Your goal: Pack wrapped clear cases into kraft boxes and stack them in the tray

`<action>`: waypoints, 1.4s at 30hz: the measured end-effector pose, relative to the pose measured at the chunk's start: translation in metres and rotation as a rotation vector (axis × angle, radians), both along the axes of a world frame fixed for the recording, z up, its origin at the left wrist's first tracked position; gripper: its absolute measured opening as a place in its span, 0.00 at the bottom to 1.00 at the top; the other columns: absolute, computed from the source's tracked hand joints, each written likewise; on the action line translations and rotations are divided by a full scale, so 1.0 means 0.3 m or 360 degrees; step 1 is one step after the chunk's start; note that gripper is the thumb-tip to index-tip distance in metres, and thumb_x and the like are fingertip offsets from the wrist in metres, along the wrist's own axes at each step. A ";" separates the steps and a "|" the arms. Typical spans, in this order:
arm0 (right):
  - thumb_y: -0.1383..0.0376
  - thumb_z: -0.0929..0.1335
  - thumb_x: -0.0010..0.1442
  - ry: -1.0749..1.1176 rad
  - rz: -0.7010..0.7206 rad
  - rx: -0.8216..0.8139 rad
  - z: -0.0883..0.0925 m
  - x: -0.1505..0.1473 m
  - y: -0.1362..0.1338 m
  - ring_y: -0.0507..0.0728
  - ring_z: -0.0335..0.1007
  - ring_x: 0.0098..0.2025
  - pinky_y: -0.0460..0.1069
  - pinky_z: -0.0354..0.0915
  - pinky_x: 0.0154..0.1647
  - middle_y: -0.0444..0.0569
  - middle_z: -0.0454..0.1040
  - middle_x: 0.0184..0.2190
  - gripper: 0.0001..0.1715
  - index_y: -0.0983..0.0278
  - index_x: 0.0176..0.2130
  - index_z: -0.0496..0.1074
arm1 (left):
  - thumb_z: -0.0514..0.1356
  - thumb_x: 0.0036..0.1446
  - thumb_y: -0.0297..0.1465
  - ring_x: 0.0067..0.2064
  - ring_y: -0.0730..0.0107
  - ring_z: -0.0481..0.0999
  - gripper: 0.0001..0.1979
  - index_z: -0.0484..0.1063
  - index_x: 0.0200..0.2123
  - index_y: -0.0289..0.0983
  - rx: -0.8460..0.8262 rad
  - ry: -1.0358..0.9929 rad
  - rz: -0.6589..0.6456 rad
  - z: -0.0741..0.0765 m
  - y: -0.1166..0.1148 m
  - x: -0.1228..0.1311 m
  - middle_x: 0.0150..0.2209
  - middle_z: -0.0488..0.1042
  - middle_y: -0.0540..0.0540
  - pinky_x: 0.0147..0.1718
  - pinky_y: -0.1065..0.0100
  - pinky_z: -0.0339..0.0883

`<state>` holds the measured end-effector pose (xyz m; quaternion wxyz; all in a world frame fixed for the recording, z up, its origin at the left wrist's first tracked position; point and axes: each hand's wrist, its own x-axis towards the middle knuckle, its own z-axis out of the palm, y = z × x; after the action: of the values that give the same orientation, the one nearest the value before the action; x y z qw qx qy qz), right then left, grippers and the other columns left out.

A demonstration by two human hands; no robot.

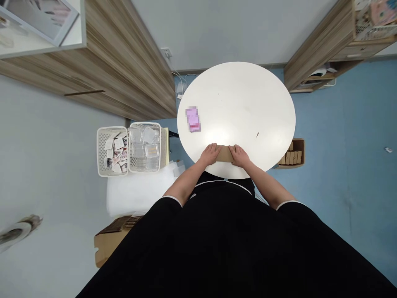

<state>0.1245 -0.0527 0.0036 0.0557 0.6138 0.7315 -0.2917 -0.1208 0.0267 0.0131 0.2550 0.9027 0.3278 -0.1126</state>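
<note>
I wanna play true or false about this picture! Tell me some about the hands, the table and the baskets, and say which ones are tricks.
1. The left hand and right hand both touch the brown cardboard. True.
2. The pinkish-purple thing lies on the white table. True.
3. The table has four sharp corners. False: its edge is rounded.
4. The white baskets stand on the table. False: they are off to its left.
5. The floor is red. False: it is blue.

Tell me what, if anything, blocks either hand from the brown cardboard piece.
Nothing visible does: the left hand and right hand both touch the brown cardboard piece, one at each end. The pink-purple item lies apart, farther left.
</note>
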 end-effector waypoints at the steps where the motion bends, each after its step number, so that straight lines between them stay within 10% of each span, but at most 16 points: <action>1: 0.66 0.75 0.52 0.0030 -0.0026 -0.0021 -0.002 -0.002 0.002 0.76 0.47 0.72 0.65 0.50 0.71 0.68 0.49 0.73 0.63 0.66 0.76 0.45 | 0.65 0.53 0.28 0.74 0.36 0.50 0.50 0.47 0.76 0.31 0.0001 -0.0021 -0.0006 -0.004 0.003 -0.005 0.73 0.51 0.26 0.70 0.42 0.44; 8: 0.52 0.79 0.48 0.0683 -0.0836 -0.0331 0.018 -0.031 -0.035 0.72 0.37 0.77 0.64 0.49 0.74 0.62 0.27 0.78 0.79 0.61 0.78 0.32 | 0.68 0.54 0.33 0.70 0.32 0.58 0.49 0.50 0.74 0.32 -0.0019 -0.0103 0.0082 -0.027 -0.027 0.011 0.70 0.53 0.23 0.66 0.41 0.57; 12: 0.48 0.71 0.61 0.1138 -0.1699 -0.0298 0.071 0.032 -0.120 0.67 0.56 0.72 0.64 0.59 0.70 0.62 0.51 0.75 0.60 0.61 0.77 0.40 | 0.68 0.55 0.37 0.67 0.36 0.63 0.50 0.46 0.74 0.33 -0.0061 -0.0302 0.0040 -0.027 -0.093 0.103 0.69 0.52 0.24 0.60 0.45 0.67; 15: 0.49 0.71 0.61 0.1342 -0.1924 -0.0222 0.120 0.152 -0.203 0.66 0.67 0.65 0.63 0.66 0.66 0.57 0.67 0.68 0.49 0.59 0.74 0.56 | 0.68 0.56 0.37 0.67 0.38 0.64 0.50 0.45 0.74 0.36 -0.0060 -0.0382 -0.0036 -0.013 -0.127 0.231 0.70 0.52 0.25 0.57 0.46 0.70; 21: 0.51 0.74 0.57 0.1456 -0.2126 -0.0208 0.167 0.514 -0.356 0.66 0.74 0.57 0.63 0.79 0.49 0.53 0.72 0.63 0.52 0.51 0.73 0.57 | 0.68 0.56 0.33 0.69 0.35 0.62 0.48 0.49 0.74 0.37 0.0061 -0.0373 -0.0242 0.048 -0.156 0.623 0.71 0.51 0.26 0.62 0.43 0.64; 29: 0.53 0.78 0.50 0.1719 -0.2399 -0.0121 0.126 1.191 -0.580 0.67 0.76 0.55 0.62 0.80 0.46 0.53 0.76 0.59 0.48 0.55 0.66 0.68 | 0.68 0.57 0.32 0.68 0.33 0.64 0.49 0.46 0.76 0.36 0.0018 -0.0217 -0.0373 0.079 -0.324 1.366 0.75 0.40 0.24 0.59 0.44 0.67; 36: 0.55 0.77 0.49 0.1772 -0.2518 -0.0044 0.125 1.675 -0.741 0.65 0.77 0.52 0.60 0.79 0.47 0.55 0.76 0.59 0.48 0.58 0.66 0.67 | 0.67 0.62 0.37 0.64 0.43 0.72 0.52 0.36 0.77 0.44 -0.0293 -0.0081 -0.0134 0.120 -0.478 1.875 0.77 0.25 0.30 0.50 0.53 0.75; 42: 0.60 0.72 0.49 0.1130 -0.2758 -0.0065 0.037 1.859 -0.825 0.64 0.78 0.51 0.60 0.77 0.48 0.57 0.77 0.56 0.46 0.62 0.66 0.65 | 0.62 0.66 0.37 0.67 0.54 0.70 0.34 0.59 0.72 0.42 -0.0662 0.0335 -0.0415 0.055 -0.471 2.031 0.71 0.62 0.37 0.60 0.60 0.68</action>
<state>0.6823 -0.3001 0.0147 -0.3968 0.8188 -0.0121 -0.4147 0.4884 -0.1145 0.0296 0.3830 0.8487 0.2034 -0.3028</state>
